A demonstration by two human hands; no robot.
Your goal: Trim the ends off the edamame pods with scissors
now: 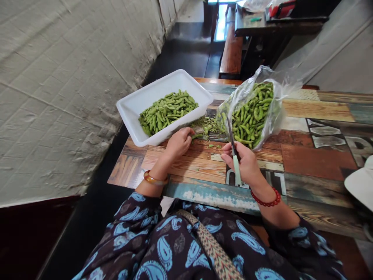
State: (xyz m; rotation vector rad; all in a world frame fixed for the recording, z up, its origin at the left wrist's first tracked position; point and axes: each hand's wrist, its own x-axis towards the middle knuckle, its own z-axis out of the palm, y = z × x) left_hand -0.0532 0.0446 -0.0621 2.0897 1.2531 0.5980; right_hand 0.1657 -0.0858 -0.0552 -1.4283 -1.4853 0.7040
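Observation:
My right hand point(243, 163) grips a pair of scissors point(236, 169) with pale green handles; their dark blades point away from me, in front of the clear plastic bag point(278, 105). Green soybean pods point(253, 116) fill that open bag. Fingers pinched, my left hand point(180, 143) holds one soybean pod point(197, 136) close to the near side of the white plastic tub point(163, 139). Inside the tub lies a heap of soybean pods point(169, 111). Between tub and bag, small green trimmings point(208, 125) are scattered on the table.
The patchwork wood-print table point(314, 155) extends to the right, where a white object point(361, 181) sits at the edge. A rough pale wall point(72, 77) stands at left. Behind are a wooden bench point(232, 50) and another table point(253, 27) with things on it.

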